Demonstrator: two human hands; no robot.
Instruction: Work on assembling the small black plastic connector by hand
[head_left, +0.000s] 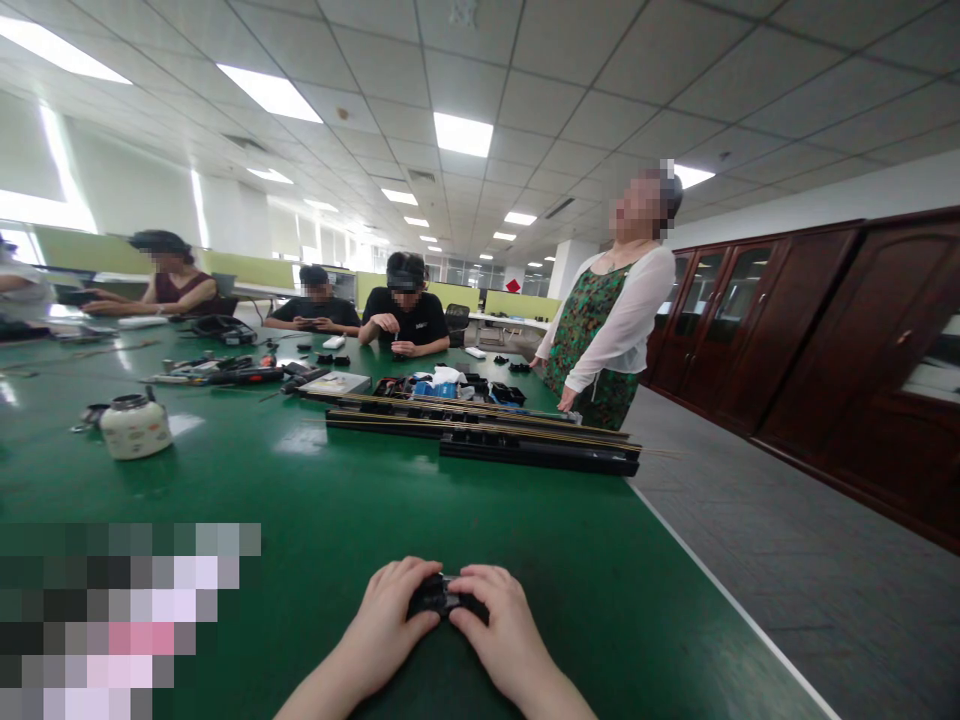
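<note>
Left hand [386, 622] and right hand [506, 622] both curled, fingers and thumbs pinching opposite ends of a small dark part [433, 598], near side of the smooth green table [315, 530]; two-ended grip likely steadies it. Looks like hard plastic, slightly shiny; outline mostly hidden by fingers. Farther off, long black straight-edged rails [540, 458] with thin yellowish rods [540, 433] lengthwise, probably for support. Left: squat, rounded pale pot [137, 428].

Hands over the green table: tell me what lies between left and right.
In the head view, a small black part lies between the left hand and the right hand, held by both and partly covered by them.
</note>
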